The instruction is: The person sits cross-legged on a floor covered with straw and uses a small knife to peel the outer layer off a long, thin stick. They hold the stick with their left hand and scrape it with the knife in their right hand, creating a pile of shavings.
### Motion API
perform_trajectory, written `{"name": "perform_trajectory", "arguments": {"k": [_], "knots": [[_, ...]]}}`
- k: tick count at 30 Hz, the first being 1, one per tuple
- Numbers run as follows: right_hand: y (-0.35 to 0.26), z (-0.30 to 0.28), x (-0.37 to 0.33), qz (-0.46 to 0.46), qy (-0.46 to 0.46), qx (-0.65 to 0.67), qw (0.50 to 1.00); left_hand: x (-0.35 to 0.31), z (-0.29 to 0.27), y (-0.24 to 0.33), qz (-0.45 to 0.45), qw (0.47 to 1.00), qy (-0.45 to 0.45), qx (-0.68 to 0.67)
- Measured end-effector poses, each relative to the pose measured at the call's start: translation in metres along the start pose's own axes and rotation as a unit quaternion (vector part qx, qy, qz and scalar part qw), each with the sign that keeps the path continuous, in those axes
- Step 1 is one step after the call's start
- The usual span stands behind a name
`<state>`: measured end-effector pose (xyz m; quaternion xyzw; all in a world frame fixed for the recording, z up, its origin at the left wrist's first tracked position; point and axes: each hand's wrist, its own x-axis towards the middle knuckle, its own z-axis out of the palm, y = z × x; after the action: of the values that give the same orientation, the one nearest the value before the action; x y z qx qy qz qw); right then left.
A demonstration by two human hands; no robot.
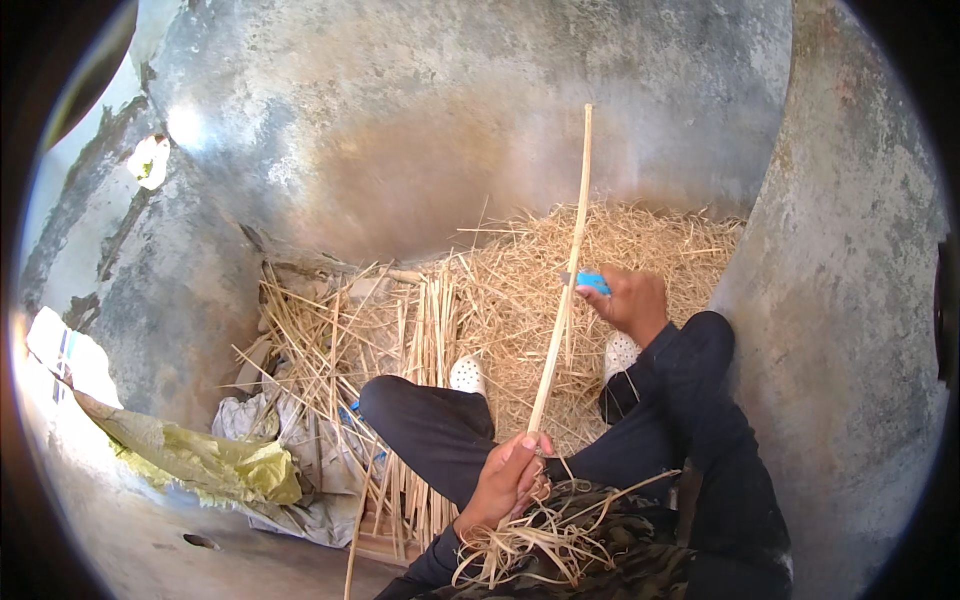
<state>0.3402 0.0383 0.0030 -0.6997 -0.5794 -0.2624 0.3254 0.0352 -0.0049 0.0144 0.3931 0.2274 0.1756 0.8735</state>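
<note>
My left hand is closed around the lower end of a long pale bamboo strip. The strip rises from my lap and leans slightly right toward its far tip. Partway along it, my right hand grips a small blue-handled knife. Its short blade lies against the strip, and a thin sliver hangs below that spot. Curled shavings are bunched on my lap beneath my left hand, some lying against the wrist.
A deep heap of shavings covers the floor ahead. Split sticks lie left of my legs, beside crumpled grey sheeting and a yellowish sack. My white clogs rest among the shavings. Worn walls rise ahead and at the right.
</note>
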Motion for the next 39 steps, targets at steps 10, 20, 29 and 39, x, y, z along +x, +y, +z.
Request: {"name": "perform_trajectory", "arguments": {"k": [10, 20, 29, 39], "knots": [[0.065, 0.072, 0.05, -0.15, -0.035, -0.042, 0.987, 0.03, -0.006, -0.005, 0.035, 0.997, 0.032, 0.068], [0.022, 0.11, 0.021, 0.141, -0.203, 0.289, 0.925, 0.036, -0.024, 0.009, 0.019, 0.995, 0.04, 0.088], [0.012, 0.074, 0.034, 0.378, -0.474, 0.648, 0.461, 0.03, -0.045, 0.019, -0.011, 0.998, 0.059, -0.029], [-0.01, 0.05, -0.01, 0.149, -0.22, 0.303, 0.915, 0.025, -0.045, 0.012, -0.015, 0.996, 0.05, -0.066]]}}
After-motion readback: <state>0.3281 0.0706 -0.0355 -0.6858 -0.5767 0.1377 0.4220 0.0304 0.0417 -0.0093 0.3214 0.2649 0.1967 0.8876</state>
